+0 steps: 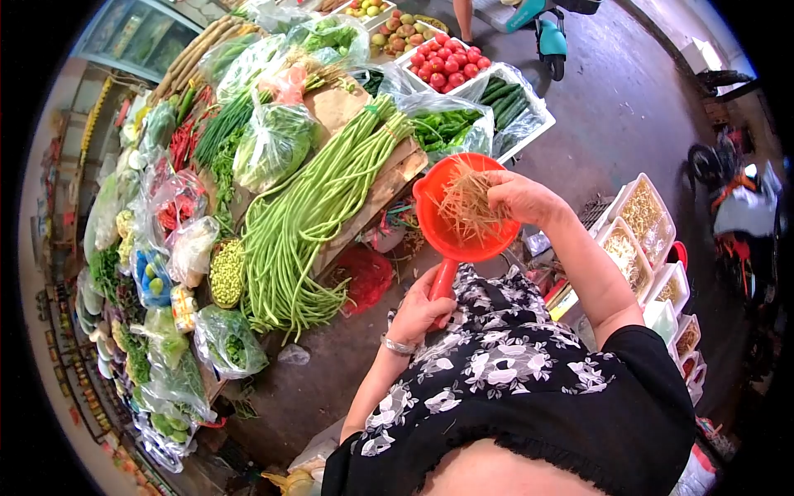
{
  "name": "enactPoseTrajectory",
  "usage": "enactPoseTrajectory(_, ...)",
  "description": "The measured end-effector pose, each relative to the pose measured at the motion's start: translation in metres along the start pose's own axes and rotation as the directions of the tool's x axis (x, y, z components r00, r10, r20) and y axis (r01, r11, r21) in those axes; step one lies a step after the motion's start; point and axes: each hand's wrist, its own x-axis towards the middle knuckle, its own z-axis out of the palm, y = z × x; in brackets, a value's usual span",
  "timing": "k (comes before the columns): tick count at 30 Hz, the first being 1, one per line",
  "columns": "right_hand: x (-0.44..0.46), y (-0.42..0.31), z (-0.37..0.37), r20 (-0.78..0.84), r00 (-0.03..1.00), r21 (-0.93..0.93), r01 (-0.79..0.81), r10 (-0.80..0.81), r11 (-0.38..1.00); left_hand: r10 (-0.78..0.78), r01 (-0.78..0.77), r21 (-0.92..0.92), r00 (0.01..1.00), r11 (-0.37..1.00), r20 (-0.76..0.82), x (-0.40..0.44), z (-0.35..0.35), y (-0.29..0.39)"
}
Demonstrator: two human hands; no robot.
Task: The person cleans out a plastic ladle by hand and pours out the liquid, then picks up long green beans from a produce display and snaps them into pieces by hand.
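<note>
My left hand point(420, 312) is wrapped round the handle of a red-orange plastic scoop point(430, 217) with a round bowl, held in front of my body. Thin, dry, light-brown strips point(470, 205) lie in the bowl and stick up from it. At the bowl's right side, my right hand point(519, 198) has its fingers closed on some of these strips. A big bundle of long green beans point(331, 215) lies on a wooden board to the left of the scoop.
Vegetables in plastic bags point(273, 147) cover the left side. Beyond the scoop stand boxes of tomatoes point(447, 63), green peppers point(451, 128) and cucumbers point(504, 103). White bins of dried goods point(645, 217) stand at the right. A teal scooter point(552, 41) and a person's leg point(463, 18) are farther off.
</note>
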Motion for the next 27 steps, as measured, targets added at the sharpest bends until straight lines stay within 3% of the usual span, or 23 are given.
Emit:
enactPoseTrajectory(7,-0.006,-0.003,0.016,0.059,0.998,-0.025,0.009,-0.007,1.000,-0.011,0.011,0.008,1.000,1.000,0.002,0.000,-0.001,-0.001)
enactPoseTrajectory(8,-0.007,0.000,0.021,-0.030,0.988,-0.409,0.129,-0.155,0.904,-0.011,0.011,0.009,1.000,1.000,0.003,0.001,-0.001,-0.001)
enactPoseTrajectory(9,-0.008,0.003,0.024,-0.055,0.946,-0.734,0.179,-0.320,0.655,-0.009,0.008,0.021,1.000,1.000,0.008,0.001,-0.001,-0.001)
enactPoseTrajectory(10,-0.008,0.003,0.025,-0.055,0.945,-0.734,0.181,-0.322,0.655,-0.005,0.004,0.034,1.000,0.999,0.015,0.002,-0.001,0.000)
enactPoseTrajectory(12,-0.003,0.007,0.024,-0.146,0.912,-0.909,0.029,-0.383,0.416,-0.001,0.001,0.024,1.000,1.000,0.017,0.003,-0.003,-0.001)
enactPoseTrajectory(13,0.000,0.016,0.017,-0.086,0.859,-0.948,0.086,-0.505,0.307,-0.002,0.002,0.014,1.000,1.000,0.017,0.003,-0.005,-0.002)
enactPoseTrajectory(14,0.001,0.020,0.015,-0.084,0.859,-0.948,0.088,-0.505,0.307,-0.002,0.002,0.015,1.000,1.000,0.016,0.003,-0.005,-0.002)
enactPoseTrajectory(18,0.003,0.023,0.032,-0.046,0.861,-0.998,-0.024,-0.506,0.049,-0.015,0.015,0.003,1.000,1.000,0.002,0.002,0.001,0.002)
enactPoseTrajectory(20,0.009,0.037,0.032,0.069,0.934,-0.997,0.053,-0.351,-0.053,-0.003,0.003,0.051,1.000,0.999,0.015,0.003,-0.001,0.001)
enactPoseTrajectory(22,0.009,0.052,0.029,0.279,0.903,-0.959,0.245,-0.327,-0.141,-0.011,0.011,0.049,1.000,0.999,0.001,0.003,-0.002,0.000)
enactPoseTrajectory(24,0.004,0.038,0.035,0.153,0.943,-0.972,0.089,-0.294,-0.218,0.008,-0.009,0.051,1.000,0.999,0.018,0.004,-0.003,0.000)
enactPoseTrajectory(26,0.011,0.039,0.022,0.110,0.903,-0.923,-0.062,-0.415,-0.380,-0.011,0.010,0.014,1.000,1.000,0.016,0.001,-0.002,0.001)
enactPoseTrajectory(27,0.010,0.033,0.026,0.117,0.894,-0.919,-0.067,-0.433,-0.388,-0.002,0.001,0.020,1.000,1.000,0.029,0.003,-0.004,-0.001)
